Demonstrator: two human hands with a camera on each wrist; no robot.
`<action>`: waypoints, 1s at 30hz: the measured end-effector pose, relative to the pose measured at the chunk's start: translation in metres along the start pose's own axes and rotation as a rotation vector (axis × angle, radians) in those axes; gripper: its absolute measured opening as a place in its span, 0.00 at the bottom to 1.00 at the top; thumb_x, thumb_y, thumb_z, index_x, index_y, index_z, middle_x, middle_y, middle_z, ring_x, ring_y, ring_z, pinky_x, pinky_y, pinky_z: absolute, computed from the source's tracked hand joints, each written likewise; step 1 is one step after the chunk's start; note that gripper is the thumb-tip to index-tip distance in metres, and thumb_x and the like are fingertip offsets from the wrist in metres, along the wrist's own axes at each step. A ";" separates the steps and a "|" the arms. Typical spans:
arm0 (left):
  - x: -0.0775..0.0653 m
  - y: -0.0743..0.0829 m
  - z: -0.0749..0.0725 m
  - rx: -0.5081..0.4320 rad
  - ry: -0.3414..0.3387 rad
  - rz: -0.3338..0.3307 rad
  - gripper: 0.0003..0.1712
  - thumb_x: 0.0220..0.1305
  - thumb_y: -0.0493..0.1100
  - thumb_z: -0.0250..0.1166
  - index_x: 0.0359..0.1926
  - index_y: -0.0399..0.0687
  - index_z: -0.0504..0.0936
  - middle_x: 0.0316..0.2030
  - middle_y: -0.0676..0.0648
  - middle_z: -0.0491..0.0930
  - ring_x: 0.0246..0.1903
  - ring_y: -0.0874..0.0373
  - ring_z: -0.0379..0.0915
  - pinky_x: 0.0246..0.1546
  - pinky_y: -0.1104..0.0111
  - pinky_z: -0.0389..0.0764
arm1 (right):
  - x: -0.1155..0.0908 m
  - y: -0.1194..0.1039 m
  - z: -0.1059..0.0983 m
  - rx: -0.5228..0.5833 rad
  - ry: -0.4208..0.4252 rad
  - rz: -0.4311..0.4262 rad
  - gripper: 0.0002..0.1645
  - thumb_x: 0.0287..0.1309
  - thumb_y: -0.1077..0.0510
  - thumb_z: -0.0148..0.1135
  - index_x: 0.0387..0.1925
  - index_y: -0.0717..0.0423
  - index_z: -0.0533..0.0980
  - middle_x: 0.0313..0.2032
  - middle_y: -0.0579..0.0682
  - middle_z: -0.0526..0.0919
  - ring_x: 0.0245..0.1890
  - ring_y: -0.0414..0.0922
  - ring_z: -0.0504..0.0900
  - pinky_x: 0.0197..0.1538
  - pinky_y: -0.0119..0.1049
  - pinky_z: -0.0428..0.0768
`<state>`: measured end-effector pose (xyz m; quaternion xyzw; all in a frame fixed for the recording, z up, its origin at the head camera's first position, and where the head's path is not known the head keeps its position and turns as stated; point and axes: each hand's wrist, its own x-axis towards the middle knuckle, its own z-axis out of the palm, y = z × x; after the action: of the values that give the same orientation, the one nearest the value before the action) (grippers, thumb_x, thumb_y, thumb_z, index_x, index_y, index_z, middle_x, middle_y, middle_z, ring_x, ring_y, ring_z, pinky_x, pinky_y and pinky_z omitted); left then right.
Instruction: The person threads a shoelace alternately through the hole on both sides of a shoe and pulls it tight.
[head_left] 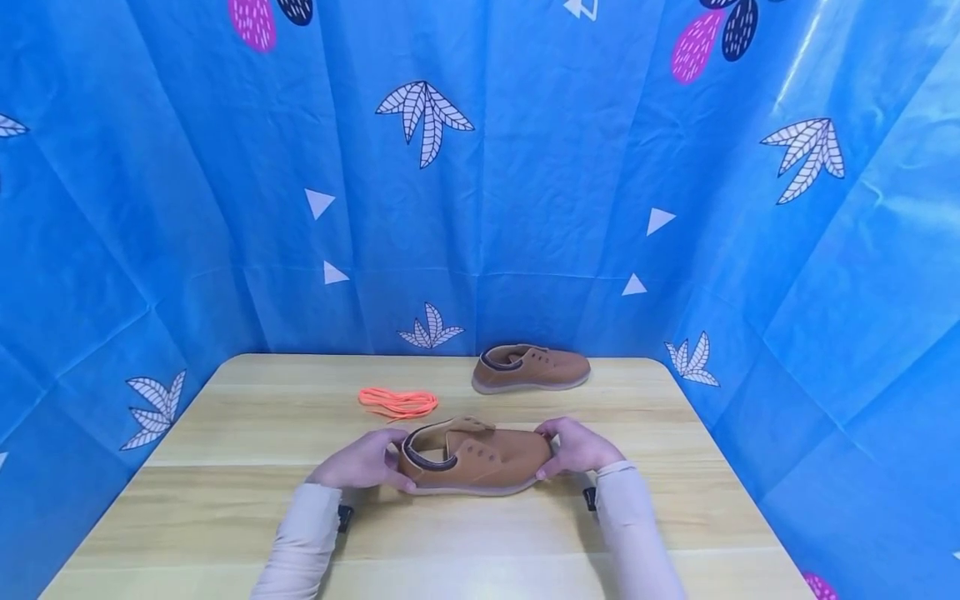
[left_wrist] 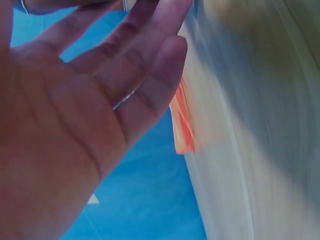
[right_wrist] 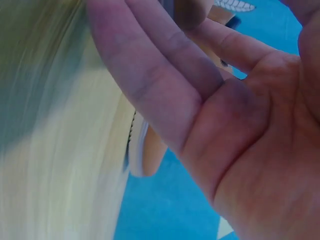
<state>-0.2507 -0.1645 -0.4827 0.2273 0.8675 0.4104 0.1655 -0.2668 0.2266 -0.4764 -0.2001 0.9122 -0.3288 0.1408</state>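
Observation:
A brown low-cut shoe with a dark collar lining, pale sole and bare eyelets lies side-on between the two hands, toe to the right. At its heel, the left hand grips with thumb in front and fingers behind. The right hand holds the toe end in a like way. In the left wrist view, the left palm and fingers cover most of the shoe. The right fingers hide much of the toe in the right wrist view.
Behind the held shoe, a bundled orange shoelace lies on the wooden table, left of centre. A matching brown shoe stands near the table's back edge. Blue patterned curtain encloses the back and sides.

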 end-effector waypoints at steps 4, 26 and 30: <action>-0.009 -0.004 -0.008 0.010 -0.022 -0.001 0.39 0.47 0.44 0.84 0.59 0.37 0.79 0.44 0.47 0.83 0.38 0.56 0.83 0.41 0.67 0.81 | 0.004 -0.012 0.006 -0.040 -0.017 -0.013 0.37 0.38 0.61 0.85 0.53 0.64 0.80 0.48 0.55 0.85 0.50 0.50 0.82 0.61 0.53 0.79; -0.030 -0.020 -0.053 -0.103 -0.174 -0.031 0.46 0.54 0.42 0.80 0.70 0.34 0.69 0.58 0.36 0.80 0.51 0.47 0.83 0.55 0.59 0.84 | 0.005 -0.024 0.014 0.024 -0.125 -0.021 0.38 0.38 0.56 0.86 0.52 0.61 0.77 0.47 0.53 0.84 0.48 0.48 0.79 0.58 0.50 0.77; -0.032 -0.048 -0.066 -0.152 -0.029 -0.008 0.34 0.68 0.40 0.68 0.70 0.32 0.69 0.57 0.29 0.79 0.51 0.42 0.83 0.51 0.55 0.86 | 0.006 -0.014 0.018 0.048 -0.169 -0.013 0.40 0.39 0.54 0.86 0.55 0.61 0.78 0.48 0.52 0.84 0.49 0.47 0.80 0.59 0.50 0.77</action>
<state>-0.2671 -0.2508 -0.4772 0.2165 0.8323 0.4711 0.1963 -0.2616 0.2037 -0.4814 -0.2299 0.8875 -0.3333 0.2200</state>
